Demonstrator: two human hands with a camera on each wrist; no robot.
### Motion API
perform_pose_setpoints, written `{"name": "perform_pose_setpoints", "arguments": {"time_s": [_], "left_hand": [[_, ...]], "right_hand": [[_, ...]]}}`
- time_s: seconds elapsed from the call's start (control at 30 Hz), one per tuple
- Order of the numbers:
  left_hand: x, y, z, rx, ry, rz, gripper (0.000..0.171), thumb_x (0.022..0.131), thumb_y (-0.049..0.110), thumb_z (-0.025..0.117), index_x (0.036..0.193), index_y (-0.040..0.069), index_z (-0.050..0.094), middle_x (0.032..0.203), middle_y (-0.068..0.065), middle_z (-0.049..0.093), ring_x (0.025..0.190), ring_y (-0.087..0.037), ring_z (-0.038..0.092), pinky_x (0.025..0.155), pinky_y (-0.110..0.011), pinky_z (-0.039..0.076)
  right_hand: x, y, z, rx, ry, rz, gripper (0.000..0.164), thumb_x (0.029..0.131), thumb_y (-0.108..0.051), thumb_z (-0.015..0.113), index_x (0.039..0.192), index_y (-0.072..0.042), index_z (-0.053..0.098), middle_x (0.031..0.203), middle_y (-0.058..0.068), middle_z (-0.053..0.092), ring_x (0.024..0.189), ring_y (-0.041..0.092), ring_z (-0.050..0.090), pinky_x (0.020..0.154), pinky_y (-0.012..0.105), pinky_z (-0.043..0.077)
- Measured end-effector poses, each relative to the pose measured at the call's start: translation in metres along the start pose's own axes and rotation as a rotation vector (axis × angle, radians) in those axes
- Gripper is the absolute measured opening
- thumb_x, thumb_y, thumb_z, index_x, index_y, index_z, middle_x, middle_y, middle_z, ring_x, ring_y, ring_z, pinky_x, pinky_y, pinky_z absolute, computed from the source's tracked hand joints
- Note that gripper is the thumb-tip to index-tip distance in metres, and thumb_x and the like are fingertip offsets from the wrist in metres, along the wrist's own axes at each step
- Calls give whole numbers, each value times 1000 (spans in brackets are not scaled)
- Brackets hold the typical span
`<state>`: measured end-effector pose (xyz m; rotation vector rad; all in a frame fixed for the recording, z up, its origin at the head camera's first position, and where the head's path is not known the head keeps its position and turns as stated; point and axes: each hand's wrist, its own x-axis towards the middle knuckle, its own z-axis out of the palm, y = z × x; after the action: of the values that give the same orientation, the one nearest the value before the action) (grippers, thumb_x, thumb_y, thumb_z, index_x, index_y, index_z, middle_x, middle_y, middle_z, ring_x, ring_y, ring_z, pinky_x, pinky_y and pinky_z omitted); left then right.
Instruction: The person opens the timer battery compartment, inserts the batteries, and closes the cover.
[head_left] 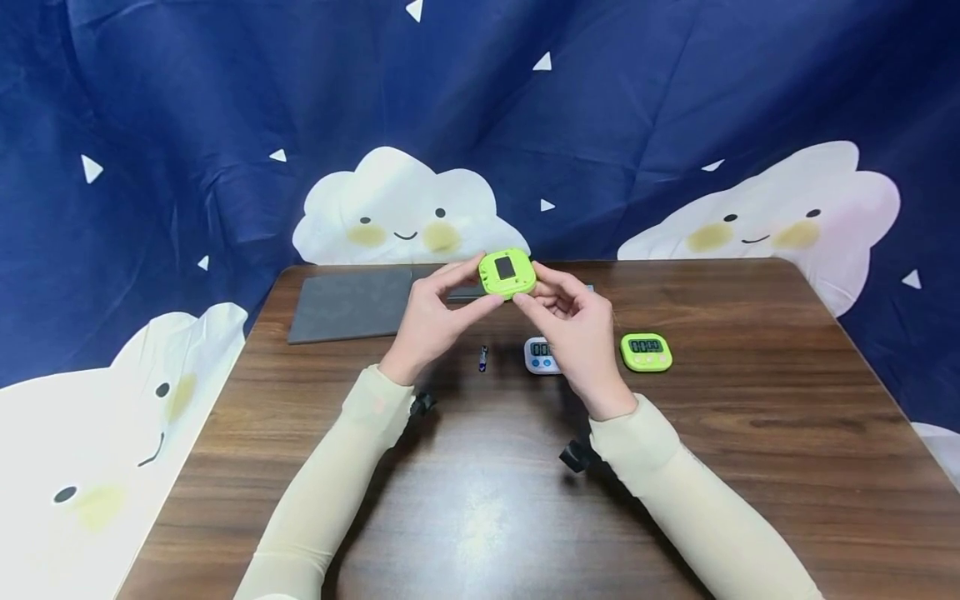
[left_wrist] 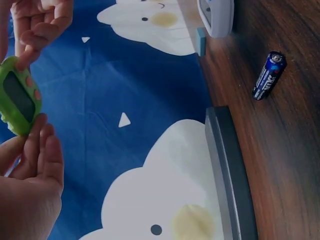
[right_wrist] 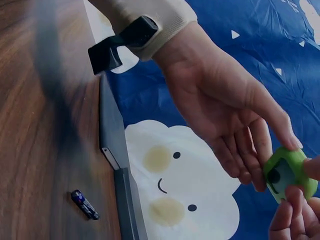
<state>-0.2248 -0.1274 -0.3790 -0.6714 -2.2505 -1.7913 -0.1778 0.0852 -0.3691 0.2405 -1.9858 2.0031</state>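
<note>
A green digital timer [head_left: 507,272] is held up above the far part of the table, its back with a dark square patch facing the head camera. My left hand [head_left: 435,312] pinches its left side between thumb and fingers. On the opposite side, my right hand [head_left: 581,333] grips the lower right edge with thumb and fingertips. In the left wrist view the front of the timer [left_wrist: 20,97] shows its screen and pinkish buttons. Below the hands, a small blue and black battery [head_left: 483,358] lies on the table. A white timer with blue buttons [head_left: 538,356] is partly hidden by my right hand.
Another green timer [head_left: 647,352] lies to the right on the wooden table [head_left: 750,400]. A flat dark grey slab [head_left: 348,304] is at the back left, with a dark bar-like object [left_wrist: 227,170] beside it. A blue cloud-print curtain [head_left: 600,108] hangs behind.
</note>
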Motion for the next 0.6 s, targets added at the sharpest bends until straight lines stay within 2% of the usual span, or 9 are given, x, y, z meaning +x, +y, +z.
{"name": "perform_pose_setpoints", "arguments": {"time_s": [0.13, 0.3, 0.43, 0.6], "left_hand": [[0, 1, -2, -2, -17, -13, 63, 92, 19, 93, 152, 17, 72, 140, -6, 79, 125, -22, 75, 115, -51, 58], [1, 0, -3, 13, -21, -24, 61, 89, 22, 96, 147, 23, 75, 130, -3, 83, 117, -17, 76, 109, -41, 61], [0, 0, -3, 28, -49, 4, 59, 88, 23, 97, 144, 22, 77, 122, -2, 84, 113, -15, 76, 109, -45, 60], [-2, 2, -1, 80, -90, 30, 63, 86, 23, 99, 144, 18, 76, 123, -3, 82, 113, -16, 75, 111, -53, 60]], "right_hand": [[1, -1, -1, 19, -15, 28, 38, 99, -6, 85, 136, -1, 78, 103, -14, 81, 95, 5, 76, 84, 16, 62], [3, -2, -4, 30, -61, 79, 38, 99, -9, 85, 136, -2, 77, 102, -12, 81, 94, 5, 76, 84, 18, 63], [8, -4, -13, 50, -94, 136, 38, 104, -13, 80, 140, -2, 75, 97, -13, 83, 84, 5, 76, 81, 21, 65], [15, -6, -23, 52, -147, 206, 37, 106, -14, 77, 140, 0, 73, 84, -11, 80, 71, 8, 69, 72, 22, 64]]}}
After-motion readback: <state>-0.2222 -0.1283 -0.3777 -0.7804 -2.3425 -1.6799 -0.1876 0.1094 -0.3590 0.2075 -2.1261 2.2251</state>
